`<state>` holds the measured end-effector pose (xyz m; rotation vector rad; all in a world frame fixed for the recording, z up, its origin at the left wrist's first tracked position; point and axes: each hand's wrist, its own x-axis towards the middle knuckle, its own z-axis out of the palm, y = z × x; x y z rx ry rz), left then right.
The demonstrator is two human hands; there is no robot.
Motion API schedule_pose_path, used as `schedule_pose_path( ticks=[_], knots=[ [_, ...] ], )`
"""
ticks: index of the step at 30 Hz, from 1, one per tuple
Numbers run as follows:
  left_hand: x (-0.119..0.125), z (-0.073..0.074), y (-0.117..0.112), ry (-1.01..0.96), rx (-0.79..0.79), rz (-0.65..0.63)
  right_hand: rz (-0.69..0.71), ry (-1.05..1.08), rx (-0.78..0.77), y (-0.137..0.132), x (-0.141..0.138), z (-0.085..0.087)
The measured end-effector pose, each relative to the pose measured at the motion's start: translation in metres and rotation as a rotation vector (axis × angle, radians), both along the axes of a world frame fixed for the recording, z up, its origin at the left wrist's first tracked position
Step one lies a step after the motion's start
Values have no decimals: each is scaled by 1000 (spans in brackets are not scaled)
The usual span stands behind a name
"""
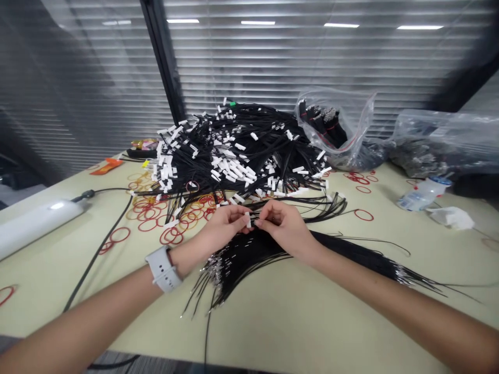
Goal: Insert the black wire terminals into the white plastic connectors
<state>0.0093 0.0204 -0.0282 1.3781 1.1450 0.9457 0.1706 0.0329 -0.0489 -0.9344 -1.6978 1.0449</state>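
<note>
My left hand [233, 221] pinches a small white connector [248, 219] between thumb and fingers. Close beside it, my right hand [281, 221] is closed in a pinch, apparently on the end of a thin black wire at the connector; the fingertips cover most of it. Under both hands lies a long bundle of black wires [261, 249] with silvery tips at both ends. Just behind the hands rises a large pile of black wires with white connectors [241, 150].
Red and yellow rubber bands [150, 210] are scattered at left. A clear plastic bag [360, 135] with wire bundles stands behind. At right are a bottle [424, 193] and a crumpled tissue [452, 217]. A white lamp-like bar [35, 228] lies at left, with a black cable [99, 246] nearby.
</note>
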Motion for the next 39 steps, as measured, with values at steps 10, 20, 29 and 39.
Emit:
schedule_pose_path(
  ticks=[10,20,29,39],
  knots=[
    [-3,-2,4,97,111,-71,-27,-59,109,-1,1,-3],
    [-13,-6,8,244,223,-129,-206,-319,642,-11,17,9],
    [-10,5,7,155,84,-114,-112,-668,802,-16,15,-5],
    [-9,2,10,104,4,-77,-133,-636,735,-18,16,-1]
  ],
)
